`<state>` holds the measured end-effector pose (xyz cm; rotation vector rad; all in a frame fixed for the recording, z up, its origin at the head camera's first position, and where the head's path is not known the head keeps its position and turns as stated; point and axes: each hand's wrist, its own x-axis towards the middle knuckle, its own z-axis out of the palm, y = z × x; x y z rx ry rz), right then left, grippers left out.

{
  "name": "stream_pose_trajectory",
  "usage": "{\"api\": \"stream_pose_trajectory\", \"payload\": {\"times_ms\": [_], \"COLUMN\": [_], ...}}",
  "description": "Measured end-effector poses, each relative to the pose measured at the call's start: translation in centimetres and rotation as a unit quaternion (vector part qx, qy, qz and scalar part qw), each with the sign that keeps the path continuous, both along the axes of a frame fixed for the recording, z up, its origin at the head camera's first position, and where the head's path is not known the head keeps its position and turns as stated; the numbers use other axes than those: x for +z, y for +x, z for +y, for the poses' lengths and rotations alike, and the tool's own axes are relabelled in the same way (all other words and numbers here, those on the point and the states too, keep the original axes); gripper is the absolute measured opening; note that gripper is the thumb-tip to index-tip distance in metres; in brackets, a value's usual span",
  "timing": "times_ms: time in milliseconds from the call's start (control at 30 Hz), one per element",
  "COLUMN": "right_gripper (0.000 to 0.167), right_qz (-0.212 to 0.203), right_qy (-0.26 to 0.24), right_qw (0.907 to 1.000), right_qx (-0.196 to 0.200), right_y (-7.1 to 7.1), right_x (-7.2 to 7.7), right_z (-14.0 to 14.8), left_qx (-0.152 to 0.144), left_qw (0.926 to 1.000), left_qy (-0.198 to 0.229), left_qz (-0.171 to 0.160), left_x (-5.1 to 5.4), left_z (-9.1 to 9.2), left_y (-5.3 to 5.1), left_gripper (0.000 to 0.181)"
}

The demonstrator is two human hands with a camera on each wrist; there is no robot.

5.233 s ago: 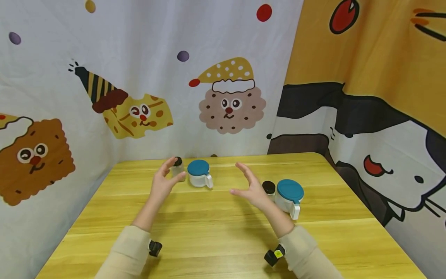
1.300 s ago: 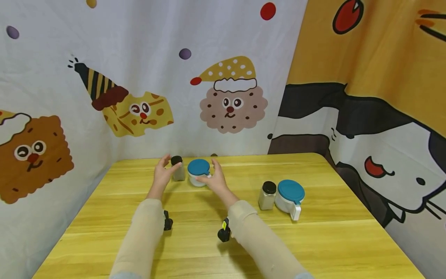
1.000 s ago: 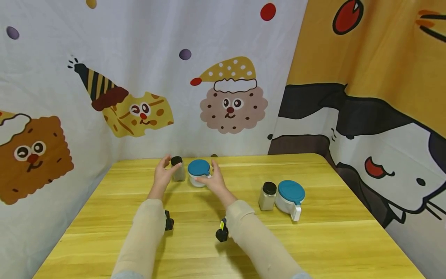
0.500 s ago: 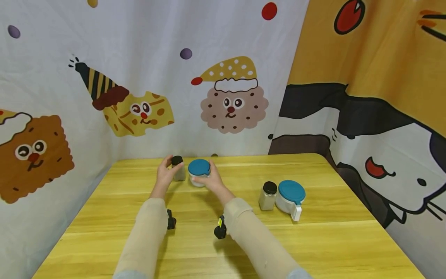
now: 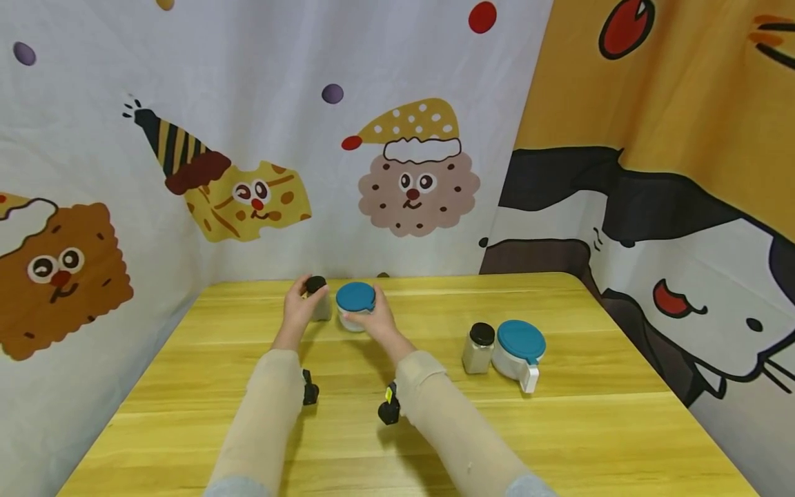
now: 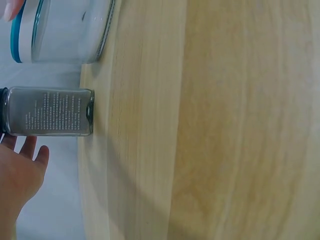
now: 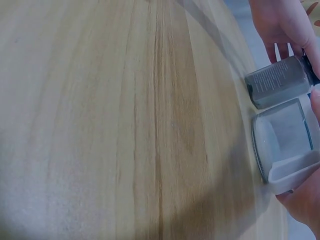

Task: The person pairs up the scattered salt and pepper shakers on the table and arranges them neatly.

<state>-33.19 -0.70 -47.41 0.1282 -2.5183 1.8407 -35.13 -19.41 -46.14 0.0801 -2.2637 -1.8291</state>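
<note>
At the table's back left, my left hand grips the small jar with a black cap near its top, thumb in front. Its glass body shows small print in the left wrist view, with fingers behind it. Just to its right, my right hand holds the blue-lidded glass container, thumb across the front and fingers on the right side. The right wrist view shows that container's white handle beside the hand. Both items stand upright, close together; the right hand partly covers the container.
A second black-capped jar stands beside another blue-lidded container on the right of the wooden table. A printed curtain hangs behind the table.
From beside the right-hand pair, my right hand has moved left to the back container and gripped it. My left hand has closed round the top of the left jar.
</note>
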Motion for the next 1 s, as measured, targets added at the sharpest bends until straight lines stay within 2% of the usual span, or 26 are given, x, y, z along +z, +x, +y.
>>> {"api": "stream_pose_trajectory", "payload": {"times_ms": [400,633,1000], "right_gripper": [0.096,0.093,0.085], "right_qz": [0.003,0.009,0.038], "right_qy": [0.006,0.012,0.005], "right_qw": [0.9998,0.9994,0.9976], "right_qx": [-0.018,-0.032,-0.057], "right_y": [-0.29,-0.27,-0.16], "right_x": [-0.09,-0.24,-0.68], "right_z": [-0.34,-0.35,-0.77], "left_qx": [0.012,0.006,0.011], "left_qw": [0.9997,1.0000,0.9999], "left_qy": [0.003,0.007,0.012], "left_qz": [0.021,0.003,-0.001], "left_x": [-0.15,-0.23,-0.22], "left_z": [0.05,0.03,0.12], "left_y": [-0.17,-0.11,-0.13], "left_gripper": [0.060,0.061,0.060]}}
